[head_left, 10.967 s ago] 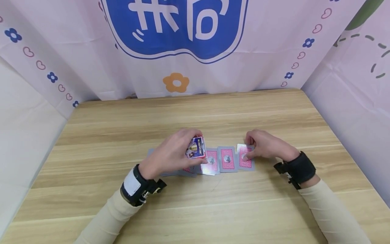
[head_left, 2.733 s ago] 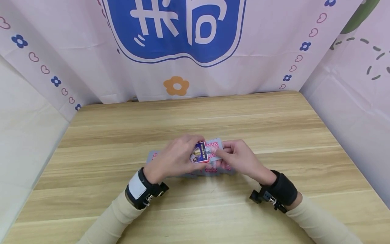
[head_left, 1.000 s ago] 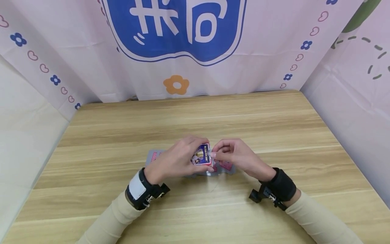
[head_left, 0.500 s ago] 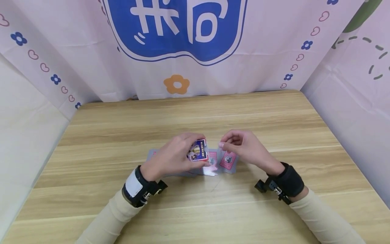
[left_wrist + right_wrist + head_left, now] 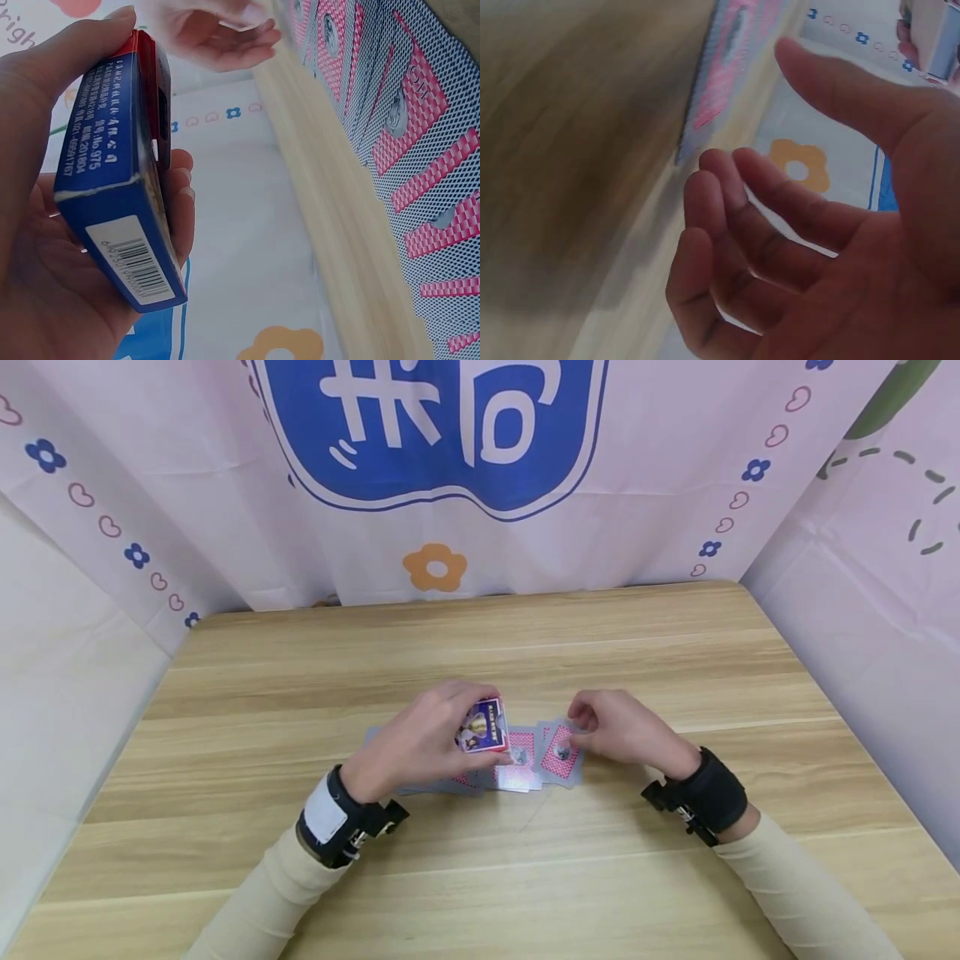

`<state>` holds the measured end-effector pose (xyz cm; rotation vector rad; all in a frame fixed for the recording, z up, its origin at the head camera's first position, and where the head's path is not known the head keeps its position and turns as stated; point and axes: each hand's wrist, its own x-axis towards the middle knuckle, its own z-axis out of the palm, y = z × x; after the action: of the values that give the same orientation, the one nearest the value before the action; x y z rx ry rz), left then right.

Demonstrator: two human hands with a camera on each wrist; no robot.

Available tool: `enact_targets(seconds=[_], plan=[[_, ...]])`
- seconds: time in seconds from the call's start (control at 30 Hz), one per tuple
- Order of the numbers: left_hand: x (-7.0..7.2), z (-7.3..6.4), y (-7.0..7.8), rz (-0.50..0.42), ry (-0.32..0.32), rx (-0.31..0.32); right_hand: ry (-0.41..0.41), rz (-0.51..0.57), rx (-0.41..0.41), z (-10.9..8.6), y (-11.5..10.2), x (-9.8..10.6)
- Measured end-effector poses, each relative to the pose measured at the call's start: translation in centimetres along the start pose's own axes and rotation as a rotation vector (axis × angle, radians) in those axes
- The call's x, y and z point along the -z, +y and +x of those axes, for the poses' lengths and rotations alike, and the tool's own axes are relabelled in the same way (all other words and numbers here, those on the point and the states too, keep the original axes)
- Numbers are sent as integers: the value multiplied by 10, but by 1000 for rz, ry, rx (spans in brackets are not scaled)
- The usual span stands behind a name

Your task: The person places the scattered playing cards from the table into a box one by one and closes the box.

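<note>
My left hand grips a small blue and red playing card box above the table, left of centre. In the left wrist view the box shows its printed side and a barcode end. Below it, playing cards lie face down in an overlapping row, with pink-patterned backs and grey borders; my left hand covers part of the row. At the row's right end a tilted card lies over another. My right hand hovers beside that card. In the right wrist view its fingers are loosely bent, thumb apart, holding nothing.
The wooden table runs up to a printed cloth backdrop at the back. Light cloth walls close off the sides. Each wrist carries a black strap with a small camera.
My right hand has drawn back from the box's end to the row's right end. The left hand moved slightly left with the box. The row reached farther right eleven seconds ago.
</note>
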<state>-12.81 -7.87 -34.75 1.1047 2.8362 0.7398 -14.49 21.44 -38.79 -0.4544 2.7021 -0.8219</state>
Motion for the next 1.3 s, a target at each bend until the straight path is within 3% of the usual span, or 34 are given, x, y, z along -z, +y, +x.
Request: enact_targets(seconds=[0.23, 0.53, 0.93, 1.13, 1.3], plan=[[1, 0, -1, 7, -9, 4, -41, -56, -85, 1, 4, -2], [0, 1, -2, 6, -13, 3, -67, -45, -116, 0, 6, -2], [-2, 2, -4, 1, -27, 12, -189, 25, 3, 1, 13, 7], [-3, 1, -5, -1, -33, 11, -224, 194, 85, -5, 10, 22], [-2, 1, -5, -3, -32, 14, -173, 394, 14, -13, -3, 31]])
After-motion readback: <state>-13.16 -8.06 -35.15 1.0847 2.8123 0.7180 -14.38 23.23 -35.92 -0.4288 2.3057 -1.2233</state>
